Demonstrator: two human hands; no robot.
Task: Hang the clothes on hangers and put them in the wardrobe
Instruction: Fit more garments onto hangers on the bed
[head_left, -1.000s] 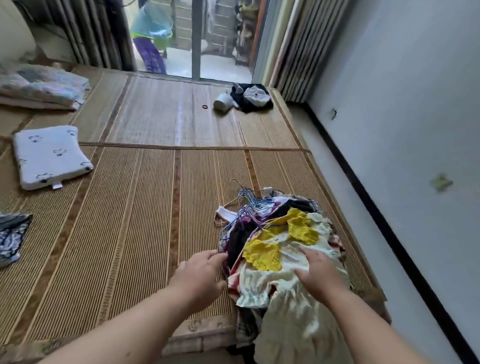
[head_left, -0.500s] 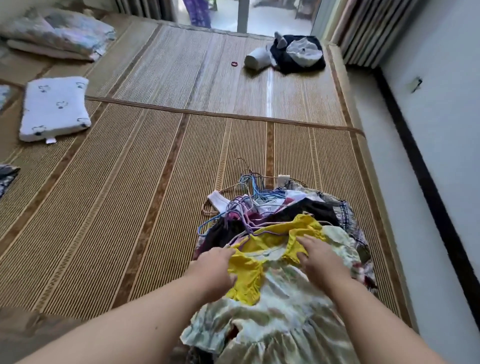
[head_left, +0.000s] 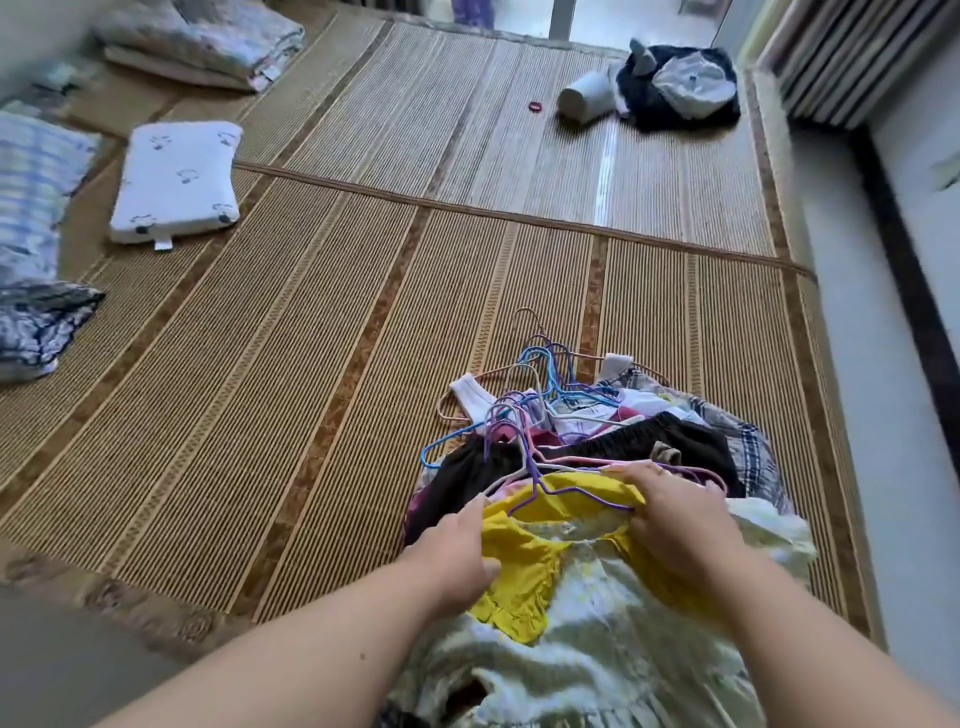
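The dress (head_left: 597, 649) lay nearest, on top of the heap of clothes (head_left: 649, 447) at the mat's near right corner. It was thin, crinkled pale-green cloth with a ruffled yellow yoke. The left hand (head_left: 457, 551) gripped the yellow ruffle at one shoulder, fingers curled into the fabric. The right hand (head_left: 675, 514) pinched the other side of the neckline, fingertips bent over its edge. A thin purple hanger (head_left: 566, 493) of coated wire lay across the yellow collar between them. Just beyond, more wire hangers (head_left: 540, 374) in blue, pink and white tangled over black and plaid garments.

The mat (head_left: 260, 415) was ribbed woven straw with darker patterned bands. Farther left sat a white rectangular pillow (head_left: 176, 182) with small dark prints. Far back lay a dark bundle of cloth (head_left: 675, 88) beside a pale cylinder (head_left: 587, 96).

The dress's hem ran out of view below, and whether the right hand's fingers also caught the hanger could not be told. The left edge was blurred.

A second earlier the dress had lain bunched with both hands lower on it; now the neckline was stretched out between them.
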